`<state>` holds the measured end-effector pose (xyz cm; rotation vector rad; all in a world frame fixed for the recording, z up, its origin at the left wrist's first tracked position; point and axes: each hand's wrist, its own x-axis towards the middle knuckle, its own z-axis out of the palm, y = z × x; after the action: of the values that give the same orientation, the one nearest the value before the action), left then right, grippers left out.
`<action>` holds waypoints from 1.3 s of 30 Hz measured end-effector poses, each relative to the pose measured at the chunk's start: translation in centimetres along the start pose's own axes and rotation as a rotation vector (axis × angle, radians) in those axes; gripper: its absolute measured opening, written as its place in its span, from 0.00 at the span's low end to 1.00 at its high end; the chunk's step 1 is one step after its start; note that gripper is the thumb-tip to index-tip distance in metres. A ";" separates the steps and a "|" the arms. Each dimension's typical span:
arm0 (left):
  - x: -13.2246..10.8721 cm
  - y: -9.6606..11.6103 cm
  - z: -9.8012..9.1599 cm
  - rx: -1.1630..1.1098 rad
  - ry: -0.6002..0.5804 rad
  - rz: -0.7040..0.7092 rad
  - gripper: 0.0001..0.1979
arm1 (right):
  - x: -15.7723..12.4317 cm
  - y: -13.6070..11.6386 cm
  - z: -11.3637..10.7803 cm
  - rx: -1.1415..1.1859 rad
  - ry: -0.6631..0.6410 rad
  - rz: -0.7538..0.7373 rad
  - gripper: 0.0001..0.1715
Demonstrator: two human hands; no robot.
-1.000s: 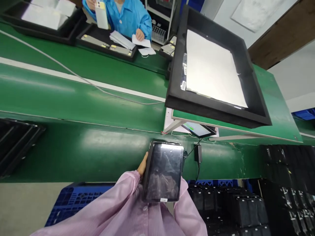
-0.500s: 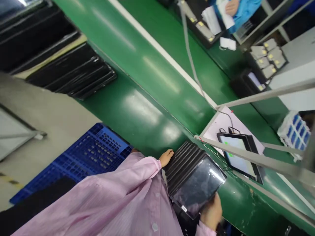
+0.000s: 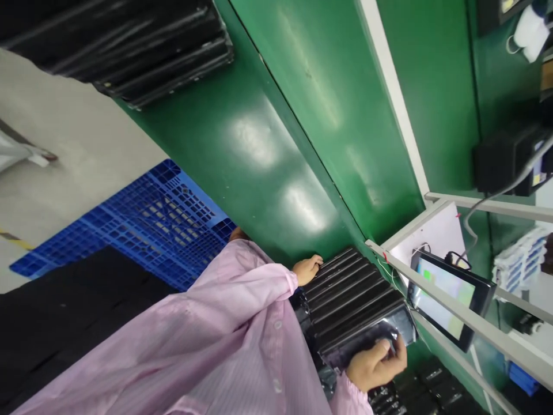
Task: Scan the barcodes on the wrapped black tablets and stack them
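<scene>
A row of glossy black flat panels (image 3: 352, 288), packed side by side with ridged edges showing, lies in front of my body at the green table's edge. My left hand (image 3: 307, 270) curls its fingers over the far left corner of this row. At the other end, my right hand (image 3: 377, 365) has thumb and fingers bent against the outermost shiny panel (image 3: 400, 324). Part of that panel is covered by the right hand.
A dark bundle of black panels (image 3: 173, 52) sits on the green table (image 3: 242, 155). Right of me are a tilted tablet screen (image 3: 447, 294) and white frame bars (image 3: 458, 308). A blue pallet (image 3: 173, 213) lies on the floor at left. More black pieces (image 3: 432, 386) are at lower right.
The view has turned and shifted, so the co-worker's hand is out of sight. The shiny panel's face has swung upright against the row, and my right hand has come up with bent fingers.
</scene>
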<state>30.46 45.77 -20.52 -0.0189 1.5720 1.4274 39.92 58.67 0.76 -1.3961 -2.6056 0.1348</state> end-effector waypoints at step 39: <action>-4.7 6.3 0.4 0.029 0.049 0.387 0.23 | 0.3 1.6 0.9 0.099 0.219 -0.248 0.25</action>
<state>29.49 45.43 -12.72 0.2834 1.6995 1.7103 40.90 59.79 -0.38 -0.9847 -2.5238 0.0711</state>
